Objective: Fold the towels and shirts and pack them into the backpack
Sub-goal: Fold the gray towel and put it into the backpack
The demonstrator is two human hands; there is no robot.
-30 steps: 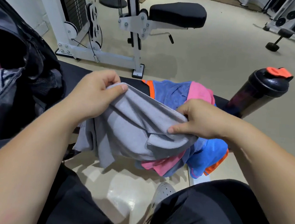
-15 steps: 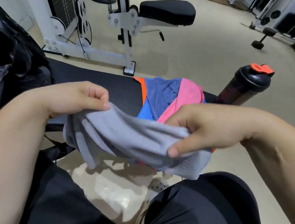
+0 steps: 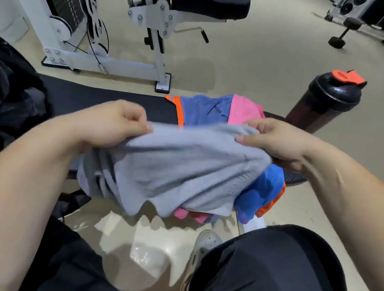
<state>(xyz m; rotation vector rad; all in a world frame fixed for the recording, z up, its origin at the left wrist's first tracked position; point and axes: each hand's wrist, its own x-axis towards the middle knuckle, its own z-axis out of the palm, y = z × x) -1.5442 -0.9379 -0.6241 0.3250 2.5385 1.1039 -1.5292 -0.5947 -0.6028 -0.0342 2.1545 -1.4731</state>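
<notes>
Grey cloth (towel or shirt, I cannot tell which) hangs stretched between my two hands over the near edge of a black bench in a gym, its lower part bunched and draping toward the floor.

By my reading the job is in its early stretch. This piece has no neat folded shape yet. Just behind and beneath it a loose heap of garments, blue, pink and orange-trimmed, lies unfolded on the bench, one blue end spilling off the front edge. The black backpack sits at the far left, well apart from the heap. Its inside is hidden from this angle, so I cannot say whether anything is packed. What is left, as I judge it: fold this piece, fold the heap, then load the bag.

A black shaker bottle with an orange cap stands just beyond the heap on the right, and a white weight machine stands on the floor behind the bench.

My left hand is curled tight, thumb and fingers pinching the cloth's upper left edge. My right hand grips the upper right edge — thumb laid along the top, fingers tucked under the fabric. The hands are held apart, and the top edge runs between them.
</notes>
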